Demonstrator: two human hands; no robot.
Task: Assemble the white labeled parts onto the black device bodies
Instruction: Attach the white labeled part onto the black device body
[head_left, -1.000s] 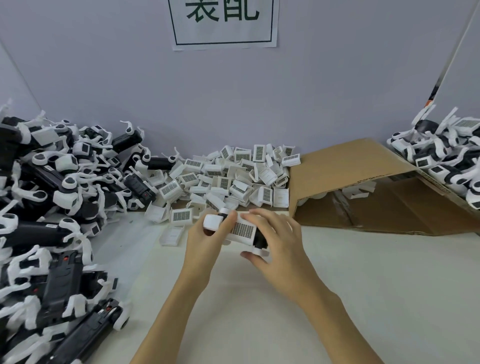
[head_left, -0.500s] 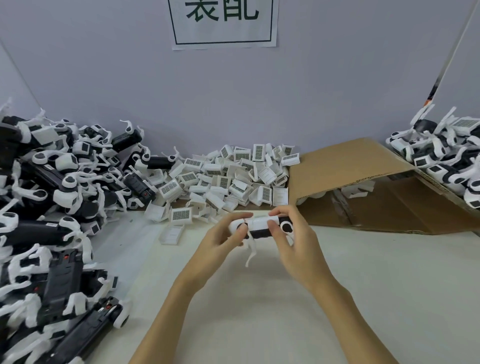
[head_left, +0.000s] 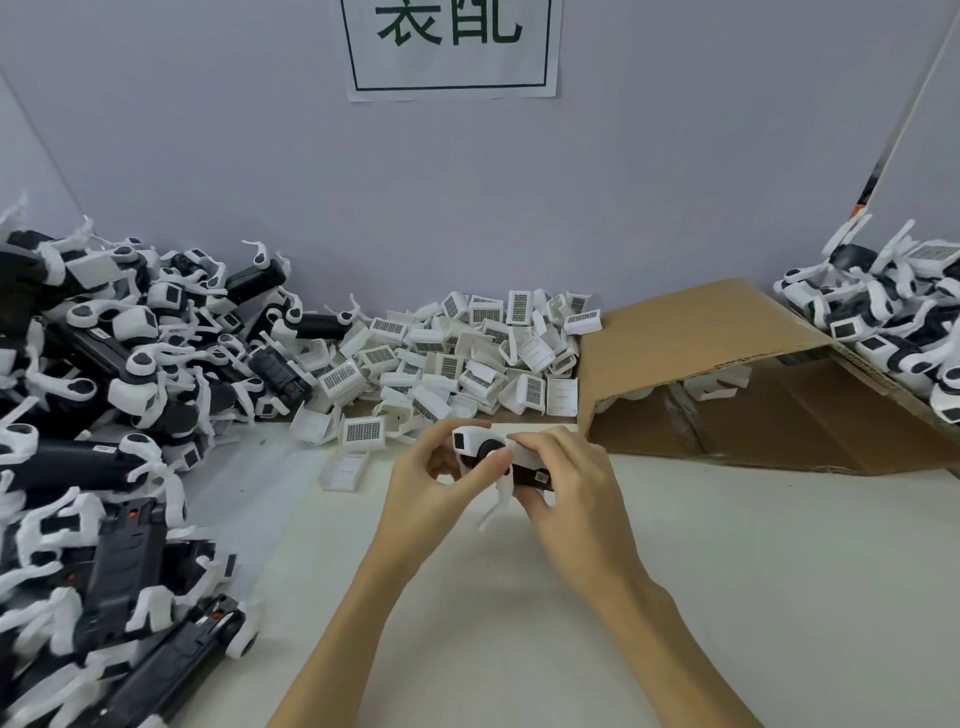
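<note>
Black and white plastic meet at the centre, where both hands hold one small device (head_left: 498, 457) just above a pale tabletop (head_left: 727, 571). The left hand (head_left: 436, 483) curls round its rounded white end, thumb pressed against the dark round part on its side. The right hand (head_left: 566, 483) wraps over the other end, fingers covering the white part on top, with the black body and a small label showing below them. A thin white strap hangs down from the device between the two hands.

Just behind the hands, against the grey wall, lies a heap of loose white labeled parts (head_left: 457, 358), many showing dark grid-patterned labels. One such part (head_left: 345, 470) lies apart on the table, to the left of the hands. Farther left, a large pile of black device bodies (head_left: 104, 415) with white fittings fills that side of the table down to the near edge. To the right sits an open cardboard box (head_left: 727, 374) on its side, with a few white pieces inside. Beyond it, at the far right, rests another pile of black and white devices (head_left: 893, 317). A paper sign (head_left: 452, 47) with large dark characters hangs on the wall above.
</note>
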